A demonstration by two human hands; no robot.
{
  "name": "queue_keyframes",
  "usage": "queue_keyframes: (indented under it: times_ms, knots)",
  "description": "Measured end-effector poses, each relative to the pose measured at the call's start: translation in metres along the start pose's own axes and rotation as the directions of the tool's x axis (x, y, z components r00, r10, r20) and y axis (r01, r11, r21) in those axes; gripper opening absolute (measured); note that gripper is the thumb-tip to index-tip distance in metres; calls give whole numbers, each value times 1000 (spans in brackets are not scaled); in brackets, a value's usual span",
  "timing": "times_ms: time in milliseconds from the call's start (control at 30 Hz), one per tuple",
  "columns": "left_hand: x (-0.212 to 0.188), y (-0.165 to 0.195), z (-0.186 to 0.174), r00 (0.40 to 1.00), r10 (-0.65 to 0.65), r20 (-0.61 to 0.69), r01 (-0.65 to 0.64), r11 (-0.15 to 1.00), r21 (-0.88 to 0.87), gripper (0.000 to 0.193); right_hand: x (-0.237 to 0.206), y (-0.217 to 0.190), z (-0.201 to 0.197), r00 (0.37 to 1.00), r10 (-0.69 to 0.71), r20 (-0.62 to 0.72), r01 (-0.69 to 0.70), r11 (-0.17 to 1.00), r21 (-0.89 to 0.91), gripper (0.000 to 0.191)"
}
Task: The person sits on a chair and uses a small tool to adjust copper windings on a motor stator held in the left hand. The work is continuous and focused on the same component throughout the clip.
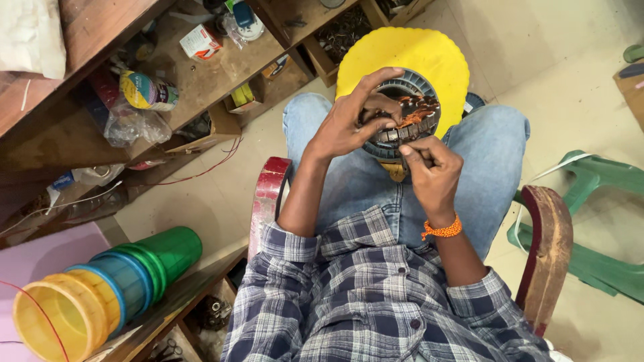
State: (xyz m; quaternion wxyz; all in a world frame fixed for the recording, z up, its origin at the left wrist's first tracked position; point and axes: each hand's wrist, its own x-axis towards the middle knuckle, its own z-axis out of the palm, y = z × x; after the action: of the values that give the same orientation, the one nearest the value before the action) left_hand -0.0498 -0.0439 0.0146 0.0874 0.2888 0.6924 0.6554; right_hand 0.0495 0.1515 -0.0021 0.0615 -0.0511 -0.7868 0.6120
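1. A round metal motor stator [401, 117], a grey slotted ring with copper-coloured wire windings bunched inside it, rests on the lap of a seated person, above the knees.
2. The left hand [349, 121] wraps over the stator's left rim, thumb and fingers curled into the opening; its grip is closed on the ring.
3. The right hand [433, 171] sits just below the stator, fingers pinched narrow on something thin at the ring's lower edge, likely a wire or a slim tool; I cannot tell which.
4. By the look of it, the stator is heavy and stiff, its steel rim the safe place to hold. The windings look thin and easily nicked or bent, so better left unsqueezed.
5. Behind the stator, a yellow scalloped plastic lid [416, 57] lies across the knees.
6. An orange bead bracelet [441, 230] circles the right wrist, below the stator.
7. Red chair arms [547, 248] flank the person on either side of the stator.
8. Far left of the stator, wooden shelves [215, 74] hold boxes and tape rolls; stacked plastic cups [114, 288] lie at lower left.
9. A green plastic stool [597, 221] stands to the right.
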Motion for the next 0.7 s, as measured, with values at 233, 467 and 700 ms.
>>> queue_keyframes:
  times_ms: [233,467,700]
  knots:
    - [0,25,1,998,41,-50,-26,965,262,58,3,13,-15,995,2,-99,-2,1000,3,11]
    - [-15,50,53,949,99,-299,70,860,505,57,8,10,-16,993,37,-109,-34,999,27,10]
    - [-13,38,72,924,194,-331,80,747,660,42,11,-5,-28,987,0,-160,-2,1000,-13,7]
